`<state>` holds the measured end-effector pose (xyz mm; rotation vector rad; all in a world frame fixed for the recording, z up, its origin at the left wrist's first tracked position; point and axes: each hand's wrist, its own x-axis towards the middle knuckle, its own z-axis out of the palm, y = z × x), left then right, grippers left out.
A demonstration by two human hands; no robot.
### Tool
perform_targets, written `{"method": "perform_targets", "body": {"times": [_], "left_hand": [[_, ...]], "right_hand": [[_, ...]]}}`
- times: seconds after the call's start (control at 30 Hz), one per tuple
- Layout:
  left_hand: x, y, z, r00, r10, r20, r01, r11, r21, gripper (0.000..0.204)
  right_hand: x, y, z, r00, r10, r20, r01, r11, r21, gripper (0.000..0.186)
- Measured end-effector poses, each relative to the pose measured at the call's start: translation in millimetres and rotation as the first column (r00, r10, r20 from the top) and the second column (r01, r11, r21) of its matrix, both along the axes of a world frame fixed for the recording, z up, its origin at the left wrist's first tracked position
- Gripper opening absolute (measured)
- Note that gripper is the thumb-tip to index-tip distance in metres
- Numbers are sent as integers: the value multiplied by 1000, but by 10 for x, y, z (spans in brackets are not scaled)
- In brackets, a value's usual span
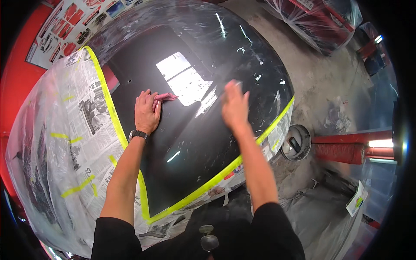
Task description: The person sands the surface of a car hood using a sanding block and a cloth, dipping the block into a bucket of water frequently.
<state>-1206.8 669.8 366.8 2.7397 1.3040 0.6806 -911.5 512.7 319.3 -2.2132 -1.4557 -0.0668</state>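
A glossy black car panel, with window light reflected on it, curves below both of my hands. My left hand, with a dark watch at the wrist, rests on the panel. Bunched beside its thumb and fingers is a pink cloth, partly covered by the hand. Further right, my right hand is over the panel with its fingers pressed together, slightly smeared by motion. A pale edge shows at its fingertips, but what it holds is too blurred to name. Yellow masking tape borders the panel on its left and near sides.
Newspaper and clear plastic sheeting cover the car to the left. A round metal container stands on the floor at the right, near a red metal beam. A plastic-wrapped red part lies at the far right.
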Motion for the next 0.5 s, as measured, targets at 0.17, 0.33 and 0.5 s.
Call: {"method": "perform_targets", "body": {"times": [0.17, 0.33, 0.5], "left_hand": [[-194, 34, 46, 999, 23, -23, -23, 1000, 14, 36], [141, -35, 44, 1000, -27, 13, 27, 1000, 13, 37], [-96, 21, 17, 1000, 16, -24, -16, 1000, 20, 37]], "right_hand": [[-1078, -768, 92, 929, 345, -135, -339, 939, 65, 50], [731, -159, 181, 991, -51, -126, 57, 997, 44, 39], [-323, -290, -96, 998, 55, -12, -55, 999, 0, 48]]}}
